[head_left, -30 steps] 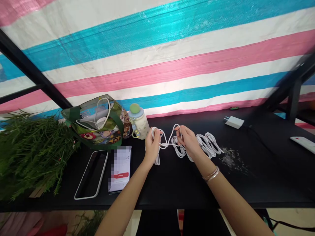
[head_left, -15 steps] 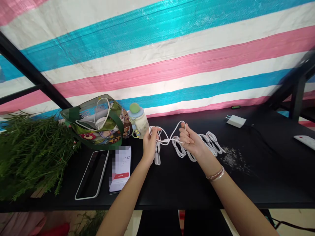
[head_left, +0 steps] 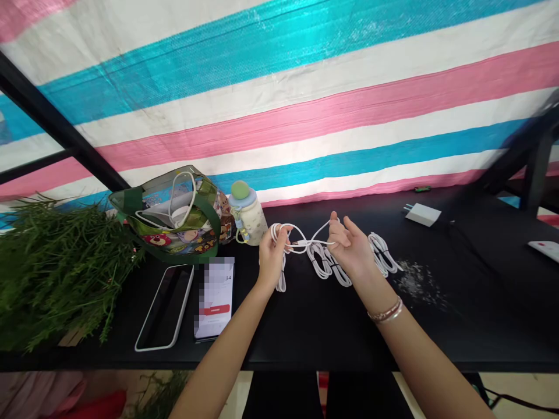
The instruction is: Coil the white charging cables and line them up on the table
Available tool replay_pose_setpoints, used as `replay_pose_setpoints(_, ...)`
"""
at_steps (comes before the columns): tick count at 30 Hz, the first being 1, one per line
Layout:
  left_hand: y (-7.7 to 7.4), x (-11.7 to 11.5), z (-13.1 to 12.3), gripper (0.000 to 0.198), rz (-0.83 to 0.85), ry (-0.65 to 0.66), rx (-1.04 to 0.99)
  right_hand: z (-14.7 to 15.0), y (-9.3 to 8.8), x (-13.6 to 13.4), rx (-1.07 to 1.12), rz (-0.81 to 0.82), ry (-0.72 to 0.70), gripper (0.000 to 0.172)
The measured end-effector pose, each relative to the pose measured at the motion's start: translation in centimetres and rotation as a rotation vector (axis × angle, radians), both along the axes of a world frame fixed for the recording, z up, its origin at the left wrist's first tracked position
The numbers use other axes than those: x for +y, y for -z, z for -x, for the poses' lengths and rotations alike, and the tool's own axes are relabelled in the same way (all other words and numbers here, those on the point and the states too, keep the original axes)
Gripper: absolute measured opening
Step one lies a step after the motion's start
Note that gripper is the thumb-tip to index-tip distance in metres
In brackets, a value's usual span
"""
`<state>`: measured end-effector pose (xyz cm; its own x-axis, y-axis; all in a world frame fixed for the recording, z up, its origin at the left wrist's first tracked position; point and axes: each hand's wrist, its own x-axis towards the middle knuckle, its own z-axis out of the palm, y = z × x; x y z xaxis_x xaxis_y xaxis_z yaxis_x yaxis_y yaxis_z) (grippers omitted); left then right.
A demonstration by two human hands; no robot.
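A white charging cable (head_left: 299, 243) stretches in loops between my two hands above the black table. My left hand (head_left: 273, 251) pinches its coiled loops between thumb and fingers. My right hand (head_left: 351, 244) has its fingers curled around another stretch of the cable, thumb raised. Beneath and between the hands lie white cable bundles (head_left: 321, 262) tied with black ties. One more tied bundle (head_left: 382, 255) rests just right of my right hand, and another (head_left: 282, 280) is partly hidden behind my left hand.
Left of the hands stand a cartoon-print bag (head_left: 174, 233) and a bottle (head_left: 252, 221) with a green cap. Two phones, one dark (head_left: 168, 308) and one lit (head_left: 218, 302), lie nearer. White bits (head_left: 421, 285) and a white charger (head_left: 423, 214) are at right; green foliage (head_left: 56, 273) covers the left end.
My right hand has shifted slightly right and turned, its thumb and fingers more apart. The loop between the hands is lower and flatter. My left hand keeps hold of the coils.
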<state>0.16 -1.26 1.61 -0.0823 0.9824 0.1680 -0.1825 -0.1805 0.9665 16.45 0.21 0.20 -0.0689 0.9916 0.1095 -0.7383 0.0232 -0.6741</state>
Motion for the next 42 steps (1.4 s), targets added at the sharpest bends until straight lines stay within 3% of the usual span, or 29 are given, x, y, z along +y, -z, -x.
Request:
replay_pose_setpoints(11,-0.2,0.7,0.7,0.030,0.084,-0.099,-0.077,0.9,-0.7,-0.1,-0.096,0.104,-0.124,0.011)
replay_pose_setpoints(19,-0.8,0.7,0.4,0.028,0.192,-0.031,-0.143,0.9,-1.0,-0.2,-0.240,0.049,-0.063,0.014)
replay_pose_setpoints(27,-1.6,1.1,1.1,0.020,0.252,-0.047,-0.294,1.4,-0.9,-0.1,-0.263,0.212,0.009,0.013)
replay_pose_setpoints(32,-1.7,1.1,0.9,0.023,0.252,-0.009,-0.317,2.3,-0.8,-0.6,-0.459,0.108,0.043,0.030)
replay_pose_setpoints(42,-1.5,1.2,0.7,0.028,0.154,0.044,-0.387,3.1,-0.8,-1.2,-0.717,-0.138,-0.107,0.039)
